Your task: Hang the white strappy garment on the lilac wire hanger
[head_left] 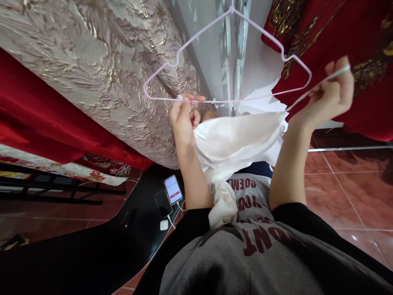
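Observation:
A light pink clothes hanger [201, 32] is upright in front of me, its hook cut off by the top edge. My left hand [186, 116] is closed at the left part of its lower bar, thumb and fingers pinched there. A small white bit shows at those fingertips; I cannot tell what it belongs to. To the right, my right hand [333, 92] is raised, with a thin white strap [302, 96] drawn taut over its fingers. That strap runs down to a white garment [239, 135], which hangs below the hanger and bunches against my shirt.
Embossed beige fabric [123, 73] hangs at left, beside red cloth [39, 110]. Red fabric with gold decoration [331, 37] hangs at right. On a black table [92, 241] lie a lit phone [172, 189], a dark phone [162, 203] and a small white case [164, 225], with cables.

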Tool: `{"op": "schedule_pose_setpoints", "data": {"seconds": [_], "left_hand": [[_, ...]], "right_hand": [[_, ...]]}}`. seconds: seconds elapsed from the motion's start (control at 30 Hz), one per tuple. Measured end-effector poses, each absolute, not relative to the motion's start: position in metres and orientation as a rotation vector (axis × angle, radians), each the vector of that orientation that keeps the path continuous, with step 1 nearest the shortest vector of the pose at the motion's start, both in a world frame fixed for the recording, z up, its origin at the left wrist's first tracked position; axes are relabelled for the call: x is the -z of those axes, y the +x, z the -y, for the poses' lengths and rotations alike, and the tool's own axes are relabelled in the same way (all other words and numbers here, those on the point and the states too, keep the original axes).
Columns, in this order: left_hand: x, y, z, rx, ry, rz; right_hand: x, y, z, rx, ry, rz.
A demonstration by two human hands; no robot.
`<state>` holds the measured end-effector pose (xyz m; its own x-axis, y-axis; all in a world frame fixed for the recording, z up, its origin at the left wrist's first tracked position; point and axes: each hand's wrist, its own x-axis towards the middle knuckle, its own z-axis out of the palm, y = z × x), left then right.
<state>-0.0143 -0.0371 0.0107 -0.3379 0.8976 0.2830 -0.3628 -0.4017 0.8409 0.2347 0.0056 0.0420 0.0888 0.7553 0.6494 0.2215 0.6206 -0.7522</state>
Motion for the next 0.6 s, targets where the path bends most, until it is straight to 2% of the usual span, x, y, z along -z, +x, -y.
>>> {"op": "schedule_pose_setpoints", "data": {"seconds": [0.37,0.6], "left_hand": [[-0.009,-0.011,0.038,-1.797,0.933,-0.850],[-0.007,-0.049,0.037,-2.321,0.839,-1.175]], "right_hand": [[-0.001,0.204,0.013,-0.420,-0.825,1.611],[-0.001,0.220,0.013,-0.328,-0.887,1.646]]}}
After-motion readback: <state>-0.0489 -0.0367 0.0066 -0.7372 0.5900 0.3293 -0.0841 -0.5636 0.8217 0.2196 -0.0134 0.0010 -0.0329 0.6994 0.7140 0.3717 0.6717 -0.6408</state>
